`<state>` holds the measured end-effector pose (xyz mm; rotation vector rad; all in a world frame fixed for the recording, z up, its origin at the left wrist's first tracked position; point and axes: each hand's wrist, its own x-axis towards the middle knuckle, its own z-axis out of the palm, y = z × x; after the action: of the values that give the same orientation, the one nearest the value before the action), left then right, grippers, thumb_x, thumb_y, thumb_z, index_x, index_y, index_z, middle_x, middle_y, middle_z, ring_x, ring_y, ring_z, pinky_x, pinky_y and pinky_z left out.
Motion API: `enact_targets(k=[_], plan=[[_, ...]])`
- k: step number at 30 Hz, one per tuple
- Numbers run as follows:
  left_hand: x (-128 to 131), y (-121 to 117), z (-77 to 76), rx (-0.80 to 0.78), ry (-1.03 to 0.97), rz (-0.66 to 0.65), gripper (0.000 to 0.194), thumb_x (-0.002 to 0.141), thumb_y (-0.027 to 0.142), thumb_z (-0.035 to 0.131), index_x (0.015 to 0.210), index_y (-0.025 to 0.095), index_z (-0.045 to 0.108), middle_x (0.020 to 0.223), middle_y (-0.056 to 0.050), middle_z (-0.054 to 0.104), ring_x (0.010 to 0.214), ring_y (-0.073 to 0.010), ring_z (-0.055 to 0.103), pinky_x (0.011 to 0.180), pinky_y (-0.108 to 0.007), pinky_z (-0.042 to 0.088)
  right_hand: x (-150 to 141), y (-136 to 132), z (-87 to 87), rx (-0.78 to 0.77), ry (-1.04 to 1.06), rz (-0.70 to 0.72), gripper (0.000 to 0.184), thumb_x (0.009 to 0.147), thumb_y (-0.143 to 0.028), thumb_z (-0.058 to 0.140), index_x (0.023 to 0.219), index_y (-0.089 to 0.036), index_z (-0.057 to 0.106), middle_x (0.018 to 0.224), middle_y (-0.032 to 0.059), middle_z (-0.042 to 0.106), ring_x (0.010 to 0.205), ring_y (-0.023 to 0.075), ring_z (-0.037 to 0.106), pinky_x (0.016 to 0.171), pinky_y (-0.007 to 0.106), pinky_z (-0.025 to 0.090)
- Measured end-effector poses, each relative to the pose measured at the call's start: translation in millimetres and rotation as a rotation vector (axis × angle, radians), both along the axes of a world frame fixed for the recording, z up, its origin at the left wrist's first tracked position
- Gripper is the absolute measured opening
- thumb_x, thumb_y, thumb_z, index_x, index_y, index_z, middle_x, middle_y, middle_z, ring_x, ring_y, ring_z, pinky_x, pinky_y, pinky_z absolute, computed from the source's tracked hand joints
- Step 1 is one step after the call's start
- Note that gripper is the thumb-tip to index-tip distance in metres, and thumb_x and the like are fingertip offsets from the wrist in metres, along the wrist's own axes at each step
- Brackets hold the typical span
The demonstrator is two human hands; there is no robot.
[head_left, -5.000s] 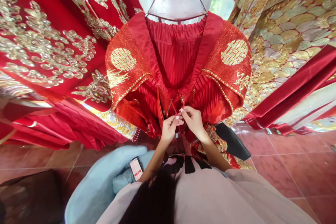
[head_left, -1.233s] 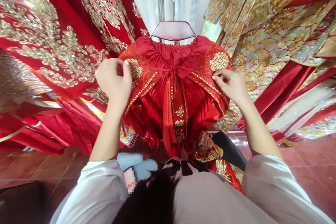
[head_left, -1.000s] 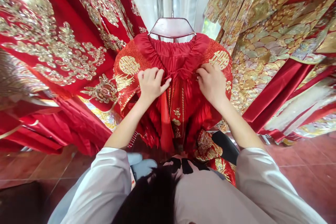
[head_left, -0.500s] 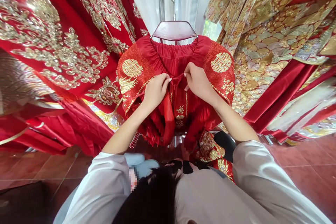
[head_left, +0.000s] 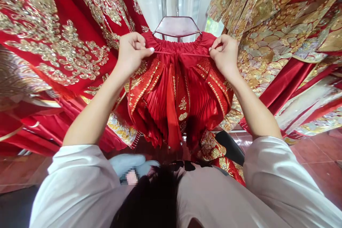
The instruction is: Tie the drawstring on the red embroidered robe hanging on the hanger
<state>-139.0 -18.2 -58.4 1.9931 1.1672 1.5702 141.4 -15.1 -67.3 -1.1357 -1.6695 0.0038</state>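
1. Red pleated skirt (head_left: 176,96) hangs from a hanger (head_left: 176,26) between embroidered robes (head_left: 53,42), its waistband gathered at the top.
2. Left hand (head_left: 132,53) and right hand (head_left: 224,55) are each closed in a pinch on one end of the thin red drawstring (head_left: 181,53), stretched taut between them across the waist.
3. Satin pleats, gold braid, beaded trim.

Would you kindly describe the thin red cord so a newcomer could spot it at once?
Find the hanger by the window; a red pleated garment hangs from it. Across its gathered top runs the thin red cord, pulled taut between the left hand and right hand: the only plain, straight line among gold embroidery.
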Motion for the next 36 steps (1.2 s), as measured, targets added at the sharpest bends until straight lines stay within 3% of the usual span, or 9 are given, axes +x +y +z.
enact_targets(k=[3, 6, 11, 14, 17, 21, 24, 31, 36], plan=[[-10.5, -10.0, 7.8, -0.008, 0.048, -0.064, 0.038, 0.068, 0.028, 0.080, 0.061, 0.019, 0.044, 0.048, 0.007, 0.035, 0.047, -0.0058, 0.027, 0.049, -0.023, 0.028, 10.6, -1.4, 3.9, 0.015, -0.017, -0.012, 0.009, 0.075, -0.019, 0.056, 0.067, -0.016, 0.052, 0.055, -0.0009, 0.049, 0.050, 0.0081, 0.043, 0.053, 0.023, 0.034], [-7.6, -32.8, 8.9, -0.067, 0.243, -0.090, 0.021, 0.071, 0.024, 0.073, 0.061, 0.020, 0.055, 0.048, 0.004, 0.037, 0.051, -0.0089, 0.029, 0.053, -0.026, 0.031, 11.8, -6.2, 2.8, -0.137, -0.081, 0.114, 0.006, 0.071, -0.017, 0.059, 0.067, -0.014, 0.057, 0.055, 0.0001, 0.052, 0.050, 0.0079, 0.044, 0.051, 0.022, 0.034], [11.1, -49.8, 9.2, 0.077, 0.391, 0.367, 0.007, 0.067, 0.013, 0.067, 0.069, 0.017, 0.061, 0.068, -0.003, 0.048, 0.077, -0.0203, 0.048, 0.078, -0.036, 0.036, 16.5, -4.4, 5.6, -0.449, -0.142, 0.480, 0.006, 0.069, -0.018, 0.065, 0.067, -0.012, 0.064, 0.044, -0.0027, 0.047, 0.039, 0.0039, 0.035, 0.041, 0.019, 0.026], [25.3, -38.1, 8.4, 0.111, 0.294, 0.425, 0.015, 0.073, 0.016, 0.067, 0.067, 0.019, 0.053, 0.082, -0.004, 0.048, 0.090, -0.0220, 0.048, 0.084, -0.035, 0.034, 14.2, -6.4, 9.5, -0.615, -0.199, 0.719, 0.013, 0.064, -0.025, 0.073, 0.068, -0.014, 0.066, 0.041, -0.0048, 0.045, 0.035, 0.0021, 0.031, 0.036, 0.018, 0.020], [39.4, -20.7, 5.8, 0.181, 0.182, 0.458, 0.021, 0.073, 0.013, 0.070, 0.065, 0.019, 0.052, 0.082, -0.003, 0.050, 0.085, -0.0179, 0.047, 0.081, -0.032, 0.034, 1.0, -15.4, 12.8, -0.627, -0.147, 0.835, 0.020, 0.063, -0.031, 0.075, 0.071, -0.013, 0.068, 0.046, -0.0039, 0.048, 0.038, 0.0020, 0.033, 0.036, 0.018, 0.020], [53.0, -12.1, 0.2, 0.108, 0.059, 0.174, 0.017, 0.073, 0.010, 0.068, 0.061, 0.015, 0.057, 0.064, 0.000, 0.054, 0.063, -0.0109, 0.047, 0.064, -0.026, 0.037, -23.4, -22.8, 14.0, -0.412, 0.092, 0.732, 0.024, 0.078, -0.035, 0.063, 0.087, -0.014, 0.069, 0.051, -0.0035, 0.047, 0.041, 0.0030, 0.034, 0.039, 0.017, 0.022], [56.1, -17.8, -4.6, 0.039, 0.001, -0.035, 0.011, 0.072, 0.014, 0.068, 0.064, 0.014, 0.060, 0.063, -0.001, 0.058, 0.057, -0.0101, 0.048, 0.055, -0.024, 0.035, -38.3, -20.7, 9.3, -0.269, 0.117, 0.595, 0.026, 0.083, -0.033, 0.056, 0.099, -0.016, 0.068, 0.052, -0.0039, 0.046, 0.044, 0.0051, 0.038, 0.042, 0.017, 0.027], [58.9, -22.7, -13.1, 0.060, 0.040, -0.085, 0.010, 0.071, 0.013, 0.067, 0.064, 0.016, 0.060, 0.061, -0.001, 0.057, 0.059, -0.0118, 0.049, 0.054, -0.023, 0.037, -56.7, -18.7, -10.0, -0.035, -0.220, 0.366, 0.026, 0.087, -0.028, 0.051, 0.107, -0.021, 0.066, 0.074, 0.0001, 0.063, 0.067, 0.0108, 0.054, 0.068, 0.022, 0.041], [60.1, -18.1, -18.9, 0.107, 0.144, -0.059, 0.015, 0.072, 0.007, 0.059, 0.061, 0.016, 0.055, 0.063, -0.001, 0.053, 0.061, -0.0113, 0.047, 0.057, -0.023, 0.038, -52.5, -13.1, -14.3, 0.003, -0.341, 0.362, 0.028, 0.091, -0.024, 0.043, 0.107, -0.022, 0.065, 0.080, 0.0014, 0.064, 0.075, 0.0121, 0.058, 0.076, 0.024, 0.040]])
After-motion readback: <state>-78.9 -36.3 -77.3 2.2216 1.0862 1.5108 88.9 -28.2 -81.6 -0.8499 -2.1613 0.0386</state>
